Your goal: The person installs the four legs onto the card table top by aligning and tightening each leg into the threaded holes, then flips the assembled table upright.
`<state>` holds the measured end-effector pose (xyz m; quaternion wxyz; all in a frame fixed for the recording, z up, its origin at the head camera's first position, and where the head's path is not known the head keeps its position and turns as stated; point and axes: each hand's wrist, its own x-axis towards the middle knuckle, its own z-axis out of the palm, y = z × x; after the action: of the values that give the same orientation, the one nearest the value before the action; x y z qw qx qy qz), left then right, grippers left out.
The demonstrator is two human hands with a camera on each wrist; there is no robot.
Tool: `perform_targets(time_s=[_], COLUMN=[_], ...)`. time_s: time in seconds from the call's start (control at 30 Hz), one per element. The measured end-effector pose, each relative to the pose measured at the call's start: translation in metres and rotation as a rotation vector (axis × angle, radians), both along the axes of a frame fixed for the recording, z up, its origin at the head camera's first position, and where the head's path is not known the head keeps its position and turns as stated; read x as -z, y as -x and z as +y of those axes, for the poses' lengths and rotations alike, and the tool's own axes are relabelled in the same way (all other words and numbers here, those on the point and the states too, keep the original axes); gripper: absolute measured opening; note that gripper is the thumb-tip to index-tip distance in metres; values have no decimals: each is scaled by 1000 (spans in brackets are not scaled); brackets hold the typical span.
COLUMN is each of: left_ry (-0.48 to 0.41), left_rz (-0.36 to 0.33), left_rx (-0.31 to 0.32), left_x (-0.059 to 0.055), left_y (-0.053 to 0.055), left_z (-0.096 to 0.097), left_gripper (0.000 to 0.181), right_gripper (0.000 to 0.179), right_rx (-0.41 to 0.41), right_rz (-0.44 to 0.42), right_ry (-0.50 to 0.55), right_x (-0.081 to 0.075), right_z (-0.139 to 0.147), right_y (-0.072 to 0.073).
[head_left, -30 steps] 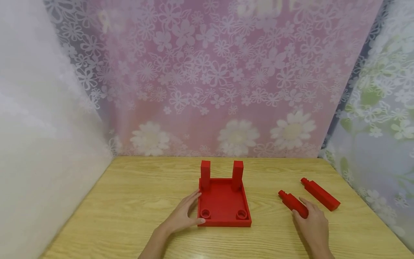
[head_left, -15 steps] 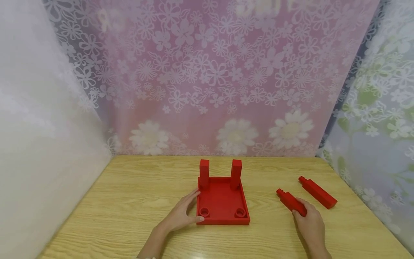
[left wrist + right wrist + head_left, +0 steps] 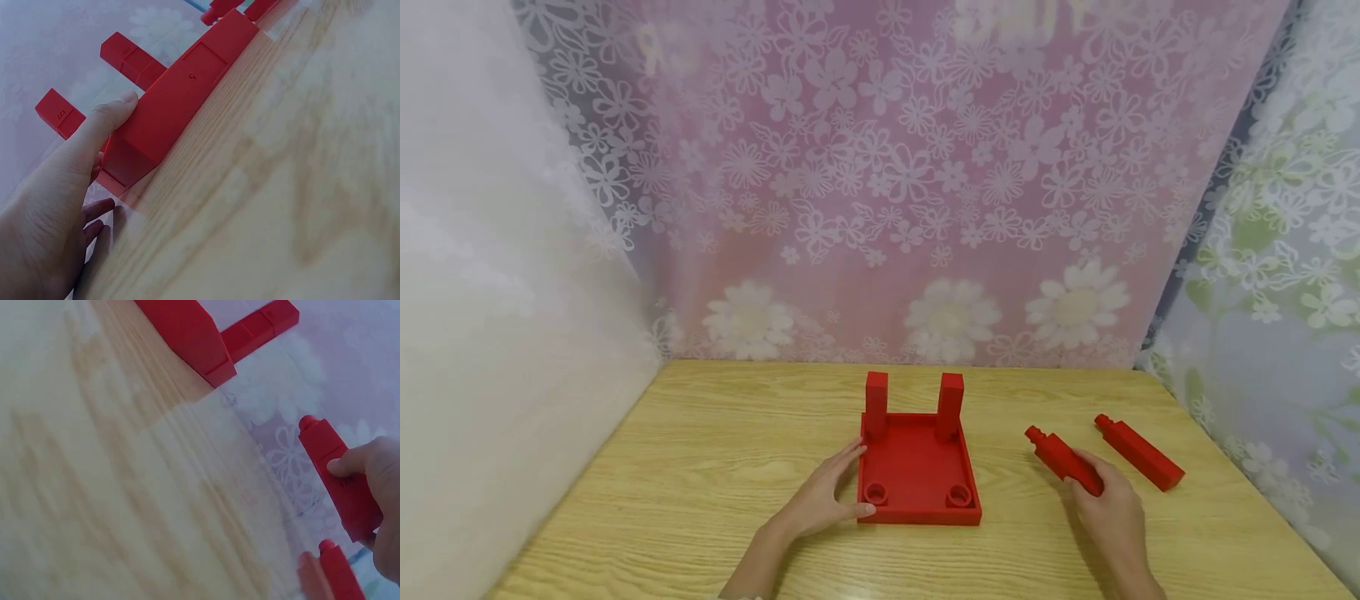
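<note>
Head view: right hand (image 3: 1110, 507) grips 1 red post (image 3: 1064, 463) right of the red tray (image 3: 925, 517), left hand (image 3: 820, 502) bracing its side with extended fingers, apparently a fetching step, the next move calling for aligning knobbed end (image 3: 1035, 435) with 1 of 2 near sockets (image 3: 958, 502).

The red tray (image 3: 917, 467) looks like hard plastic, smooth and mostly dull. The standing posts (image 3: 876, 404) (image 3: 951, 404) and the loose pegs (image 3: 1060, 457) (image 3: 1142, 455) look like the same smooth, dull plastic. The surface (image 3: 722, 454) looks like smooth wood with wavy lines, and it is a bit shiny. The flowery sheet (image 3: 880, 225) could be cloth or plastic; I cannot tell.
</note>
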<state>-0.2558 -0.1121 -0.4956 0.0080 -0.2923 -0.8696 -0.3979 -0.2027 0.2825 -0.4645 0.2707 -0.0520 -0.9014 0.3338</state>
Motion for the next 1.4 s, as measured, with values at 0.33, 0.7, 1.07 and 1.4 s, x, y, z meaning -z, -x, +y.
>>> perform_targets(time_s=[0.33,0.7,1.07,1.4], left_ry=[1,4,-4,0], left_rz=[10,-19,-7,-22], left_rx=[-6,-10,-10,-12], left_x=[0,-2,-2,-3], left_y=[1,0,-1,-2], left_z=[-3,-2,0,1], left_gripper=[85,86,84,84], right_gripper=[46,46,44,37], right_rx=[-141,-365,-571,-702], right_rz=[136,166,112,115], right_ry=[-70,-120,-130,-125], right_x=[-18,-36,-51,-55], right_z=[-31,-67,-92,-107], right_y=[2,5,5,8])
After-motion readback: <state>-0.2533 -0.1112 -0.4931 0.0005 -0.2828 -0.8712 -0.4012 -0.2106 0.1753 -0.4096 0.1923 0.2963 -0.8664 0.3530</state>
